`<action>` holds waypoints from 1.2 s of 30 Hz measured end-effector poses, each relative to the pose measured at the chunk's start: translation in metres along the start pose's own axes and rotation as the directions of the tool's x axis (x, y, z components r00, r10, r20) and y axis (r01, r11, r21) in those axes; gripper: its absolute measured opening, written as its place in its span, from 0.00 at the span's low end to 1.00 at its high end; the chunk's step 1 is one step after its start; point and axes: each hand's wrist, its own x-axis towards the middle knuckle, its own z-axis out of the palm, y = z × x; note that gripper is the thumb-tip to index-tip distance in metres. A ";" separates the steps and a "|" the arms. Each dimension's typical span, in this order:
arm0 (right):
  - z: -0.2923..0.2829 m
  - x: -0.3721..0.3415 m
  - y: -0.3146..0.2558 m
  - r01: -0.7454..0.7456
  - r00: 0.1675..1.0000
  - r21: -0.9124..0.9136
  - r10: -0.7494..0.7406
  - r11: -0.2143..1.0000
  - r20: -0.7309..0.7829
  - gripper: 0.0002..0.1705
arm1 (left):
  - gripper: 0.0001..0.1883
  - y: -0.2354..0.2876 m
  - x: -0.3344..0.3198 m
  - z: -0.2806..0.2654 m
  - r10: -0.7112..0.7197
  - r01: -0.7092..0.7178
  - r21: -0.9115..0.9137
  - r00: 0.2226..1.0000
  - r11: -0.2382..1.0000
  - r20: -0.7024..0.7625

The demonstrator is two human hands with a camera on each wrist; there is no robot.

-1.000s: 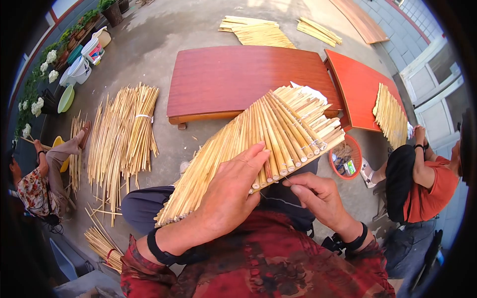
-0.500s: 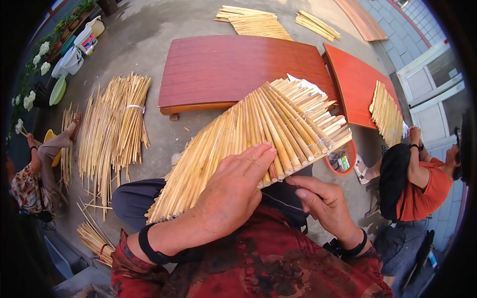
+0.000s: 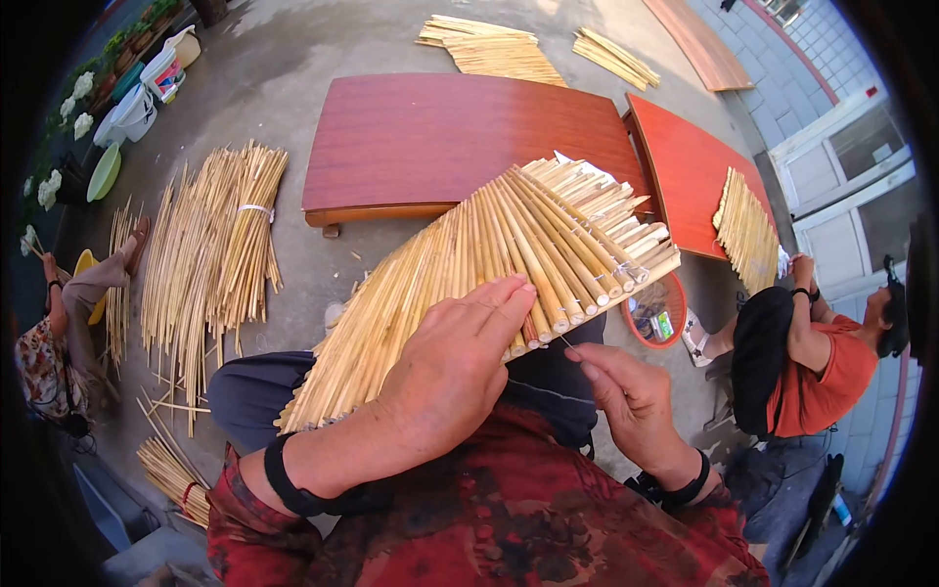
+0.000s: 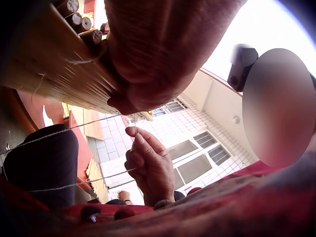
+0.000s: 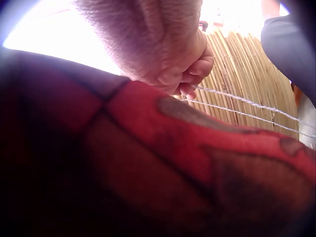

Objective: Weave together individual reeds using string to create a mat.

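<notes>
A fan-shaped mat of pale stalks lies slanted across the person's lap, stitched with thin thread near its right end. The left hand grips its near edge, fingers lying over the top and the thumb at the edge. Just right of it, the right hand pinches a thin needle close under the stalk ends. The left wrist view shows the needle upright above the right hand, with white string stretching leftward. String also passes under the mat in the right wrist view.
A dark red low table stands ahead, an orange-red one beside it. An orange basket sits right of the mat. Stalk bundles lie on the left floor. One person sits at right, another at left.
The head view has shifted slightly. The right hand stays near the mat's edge, its fingertips a little lower against it, with more of the needle showing. The left hand keeps its grip.
</notes>
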 end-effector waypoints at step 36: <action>0.006 0.018 -0.001 0.080 0.996 -0.029 -0.079 0.996 0.036 0.07 | 0.32 -0.004 -0.001 0.000 0.053 -0.052 0.020 0.997 0.998 -0.050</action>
